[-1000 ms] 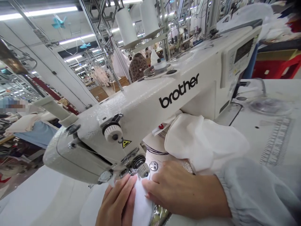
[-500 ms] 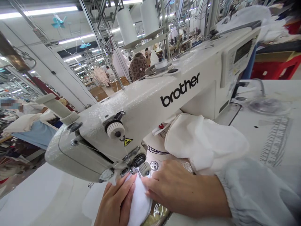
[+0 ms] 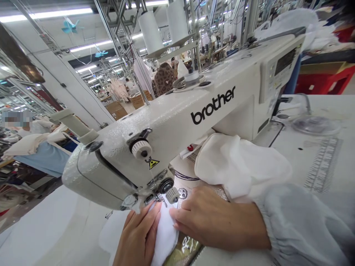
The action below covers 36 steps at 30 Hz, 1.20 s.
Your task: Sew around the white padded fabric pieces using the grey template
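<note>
A white fabric piece (image 3: 165,236) lies under the needle area of a white sewing machine (image 3: 172,118). My left hand (image 3: 140,231) rests flat on its left side, fingers stretched toward the presser foot (image 3: 158,197). On the right, my right hand (image 3: 206,218) has curled fingers closed at the fabric's edge, the index fingertip close to the machine's small white knob (image 3: 172,195). Both hands touch the fabric, and its part beneath the left fingers is hidden. Behind my right hand, a bundle of white cloth (image 3: 241,162) sits under the machine arm.
Two white thread cones (image 3: 151,33) stand above the machine. A printed ruler scale (image 3: 324,164) and a clear round dish (image 3: 316,125) are on the tabletop at right. A red stool (image 3: 318,84) stands behind. Farther left, a person works near piled cloth (image 3: 41,155).
The machine's head end appears slightly farther right in the view. Both hands keep nearly the same place on the fabric, with only a slight shift to the right.
</note>
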Available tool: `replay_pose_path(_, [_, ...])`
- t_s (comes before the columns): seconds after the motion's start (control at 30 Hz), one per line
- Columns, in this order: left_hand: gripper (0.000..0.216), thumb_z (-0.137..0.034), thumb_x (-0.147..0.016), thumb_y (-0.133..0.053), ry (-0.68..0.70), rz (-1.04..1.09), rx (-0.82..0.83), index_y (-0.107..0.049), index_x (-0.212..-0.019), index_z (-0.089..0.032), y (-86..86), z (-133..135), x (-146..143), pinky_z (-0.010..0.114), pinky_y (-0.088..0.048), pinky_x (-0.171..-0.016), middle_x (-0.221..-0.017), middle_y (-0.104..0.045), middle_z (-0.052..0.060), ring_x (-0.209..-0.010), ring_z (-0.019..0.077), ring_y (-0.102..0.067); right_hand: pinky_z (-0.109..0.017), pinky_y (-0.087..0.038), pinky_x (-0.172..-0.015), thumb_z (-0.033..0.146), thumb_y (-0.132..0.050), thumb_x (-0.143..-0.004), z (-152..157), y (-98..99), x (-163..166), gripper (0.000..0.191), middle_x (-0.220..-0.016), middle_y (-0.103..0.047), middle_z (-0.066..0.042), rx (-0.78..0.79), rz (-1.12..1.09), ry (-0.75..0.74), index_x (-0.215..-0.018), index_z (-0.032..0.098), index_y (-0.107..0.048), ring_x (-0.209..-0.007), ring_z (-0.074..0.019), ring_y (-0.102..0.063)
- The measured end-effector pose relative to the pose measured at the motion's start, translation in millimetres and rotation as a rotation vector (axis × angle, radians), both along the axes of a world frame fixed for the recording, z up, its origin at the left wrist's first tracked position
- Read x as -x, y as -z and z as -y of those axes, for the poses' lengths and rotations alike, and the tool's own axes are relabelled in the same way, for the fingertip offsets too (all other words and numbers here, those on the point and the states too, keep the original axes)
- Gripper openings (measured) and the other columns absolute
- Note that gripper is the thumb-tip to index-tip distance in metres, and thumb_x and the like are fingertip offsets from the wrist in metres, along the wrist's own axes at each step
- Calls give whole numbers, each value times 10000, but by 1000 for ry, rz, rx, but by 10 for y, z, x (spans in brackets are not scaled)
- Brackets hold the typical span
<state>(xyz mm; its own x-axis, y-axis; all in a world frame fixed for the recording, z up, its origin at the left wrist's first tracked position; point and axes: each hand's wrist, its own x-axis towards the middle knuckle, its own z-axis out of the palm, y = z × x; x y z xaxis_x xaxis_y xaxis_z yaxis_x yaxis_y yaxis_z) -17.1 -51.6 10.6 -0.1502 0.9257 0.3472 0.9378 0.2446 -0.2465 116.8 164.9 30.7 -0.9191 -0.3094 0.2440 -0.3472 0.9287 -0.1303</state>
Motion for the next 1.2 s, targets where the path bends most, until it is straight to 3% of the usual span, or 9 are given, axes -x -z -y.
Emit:
replay_pose_path(0.13, [303, -232, -961, -439, 46, -62, -78, -592, -1222, -214, -43, -5, -15, 311, -602, -768, -1112, -751, 25, -935, 175, -728, -332, -84, -477, 317, -534, -974, -22, 19, -11, 253, -585, -553, 37, 45, -25, -22, -752, 195, -521, -471, -117, -244])
replay_pose_path(0.33, [267, -150, -914, -506, 158, 187, -119, -613, -1146, -231, -166, 9, -160, 228, -482, -1014, -1208, -696, 31, -1178, 132, -611, -327, -96, -495, 302, -507, -983, -46, 46, -45, 263, -610, -579, 35, 80, -80, -33, -743, 197, -528, -486, -119, -260])
replay_pose_path(0.43, [223, -171, -914, -521, 134, 245, -119, -606, -1114, -221, -237, -26, -212, 173, -472, -1006, -1170, -697, 29, -1141, 104, -620, -334, -88, -487, 300, -504, -981, -47, 58, -51, 231, -615, -582, 43, 76, -80, -63, -771, 211, -536, -491, -129, -267])
replay_pose_path(0.6, [249, -243, -924, -569, 129, 199, -77, -615, -1168, -232, -263, -90, -237, 197, -497, -973, -1135, -691, 40, -1109, 126, -628, -342, -87, -489, 306, -490, -991, -48, 72, -41, 253, -617, -589, 39, 76, -79, -93, -765, 208, -546, -489, -131, -264])
replay_pose_path(0.8, [186, -238, -954, -518, 245, 197, -187, -647, -1086, -213, -242, -134, -210, 196, -473, -982, -1066, -721, 37, -1083, 118, -634, -333, -129, -512, 298, -528, -978, -62, 60, -59, 289, -613, -598, 34, 117, -92, -89, -709, 191, -546, -484, -112, -310])
replay_pose_path(0.97, [194, -225, -970, -489, 299, 195, -168, -642, -1089, -205, -255, -118, -219, 225, -482, -960, -1041, -726, 45, -1057, 130, -638, -317, -166, -526, 312, -527, -981, -73, -12, -56, 218, -671, -647, 18, 130, -17, -51, -814, 187, -591, -501, -108, -368])
replay_pose_path(1.2, [120, -232, -961, -524, 322, 317, -184, -628, -1016, -207, -217, -93, -247, 213, -512, -913, -1011, -707, 52, -1028, 126, -641, -330, -109, -498, 294, -508, -976, -79, 30, -36, 283, -630, -593, 36, 90, -18, -72, -709, 203, -522, -487, -121, -258])
